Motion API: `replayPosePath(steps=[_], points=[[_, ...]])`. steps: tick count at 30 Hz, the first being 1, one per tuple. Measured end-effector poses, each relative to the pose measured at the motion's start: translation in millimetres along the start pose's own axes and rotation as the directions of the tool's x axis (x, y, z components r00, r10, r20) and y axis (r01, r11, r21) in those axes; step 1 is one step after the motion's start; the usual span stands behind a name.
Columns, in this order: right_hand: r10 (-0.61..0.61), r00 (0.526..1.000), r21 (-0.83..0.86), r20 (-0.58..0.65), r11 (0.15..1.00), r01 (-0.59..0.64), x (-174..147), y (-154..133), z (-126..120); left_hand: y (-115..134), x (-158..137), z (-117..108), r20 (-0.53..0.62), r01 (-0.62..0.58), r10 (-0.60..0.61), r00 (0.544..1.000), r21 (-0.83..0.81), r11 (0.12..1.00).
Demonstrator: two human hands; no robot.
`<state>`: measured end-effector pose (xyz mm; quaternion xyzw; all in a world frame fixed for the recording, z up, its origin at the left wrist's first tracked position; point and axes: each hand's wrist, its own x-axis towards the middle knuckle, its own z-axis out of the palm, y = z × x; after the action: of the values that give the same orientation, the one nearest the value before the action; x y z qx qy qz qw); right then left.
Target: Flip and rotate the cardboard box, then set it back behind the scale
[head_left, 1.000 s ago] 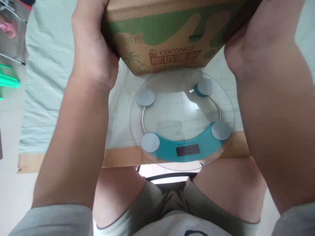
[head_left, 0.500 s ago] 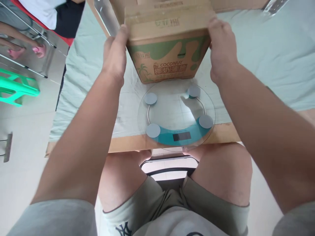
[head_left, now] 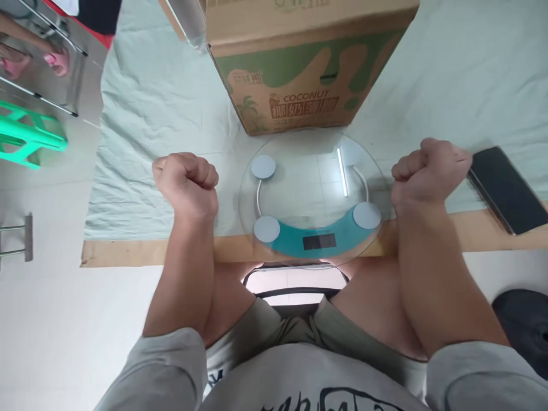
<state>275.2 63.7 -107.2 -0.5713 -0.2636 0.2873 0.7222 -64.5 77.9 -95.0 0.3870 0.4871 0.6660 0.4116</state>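
A round glass bathroom scale [head_left: 299, 177] lies between my hands at the table's front edge, with a teal strip and a dark display toward me. Just behind it stands a cardboard box [head_left: 295, 91] printed "COCONUT" in brown and green. Left of the scale, my left hand [head_left: 188, 180] is curled into a fist, apart from the box. To the right, my right hand [head_left: 432, 171] also makes a fist, with nothing seen in it. A dark smartphone [head_left: 507, 188] lies right beside that hand.
A pale green cloth [head_left: 141, 114] covers the table, whose bare wooden edge [head_left: 124, 251] runs along the front. A clear plastic piece [head_left: 188, 23] lies by the box's left. At left on the floor are a green stool [head_left: 29, 134] and another person's feet in pink slippers [head_left: 57, 60].
Both hands have let go of the box, come back toward me and closed into fists on either side of the scale. The box now stands behind the scale.
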Motion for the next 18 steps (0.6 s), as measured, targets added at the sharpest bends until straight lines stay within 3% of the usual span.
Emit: replayPosePath(steps=[6,9,14,16,18], points=[[0.129,0.992,0.091,-0.01,0.988,-0.128,8,-19,26,4,8,5,-0.025,-0.003,0.003,1.0,0.023,1.0],[0.09,0.996,0.093,0.026,0.991,-0.093,8,-28,28,2,15,1,-0.045,-0.003,0.006,0.999,0.053,0.999],[0.028,0.999,-0.012,-0.031,1.0,-0.028,16,-23,28,0,32,5,0.02,-0.037,0.034,0.999,0.194,0.98],[-0.015,1.0,-0.069,0.014,0.998,0.016,22,-18,31,0,41,12,0.07,-0.046,0.026,0.997,0.298,0.953],[-0.019,0.989,-0.153,0.148,0.987,0.042,28,-12,34,-1,51,19,0.109,0.008,-0.054,0.993,0.386,0.922]])
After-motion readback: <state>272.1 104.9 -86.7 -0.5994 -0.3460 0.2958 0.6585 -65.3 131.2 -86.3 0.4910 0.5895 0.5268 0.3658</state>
